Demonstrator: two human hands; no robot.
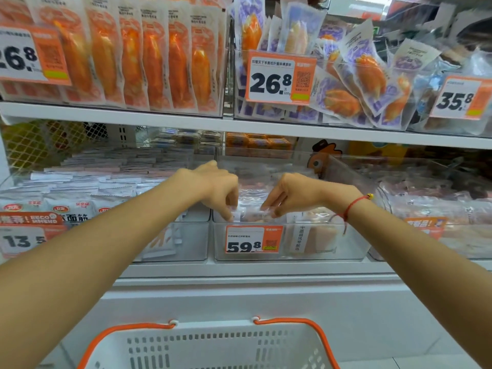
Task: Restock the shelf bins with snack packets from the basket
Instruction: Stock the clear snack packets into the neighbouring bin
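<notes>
Both my hands reach into the clear middle bin (346, 251) on the lower shelf, the one with the 59.8 price tag (254, 239). My left hand (215, 186) and my right hand (287, 194) have fingers curled downward, each pinching an end of a clear snack packet (251, 211) at the bin's front. More pale packets (316, 235) stand inside the bin behind its front wall. The white basket (213, 347) with orange handles sits below at the bottom edge; its inside is mostly out of view.
A bin of grey-white packets (87, 187) with a 13.5 tag lies to the left, another clear bin (439, 209) to the right. The upper shelf (239, 123) holds orange packets (149, 57) and purple packets (354, 75) with 26.8 tags.
</notes>
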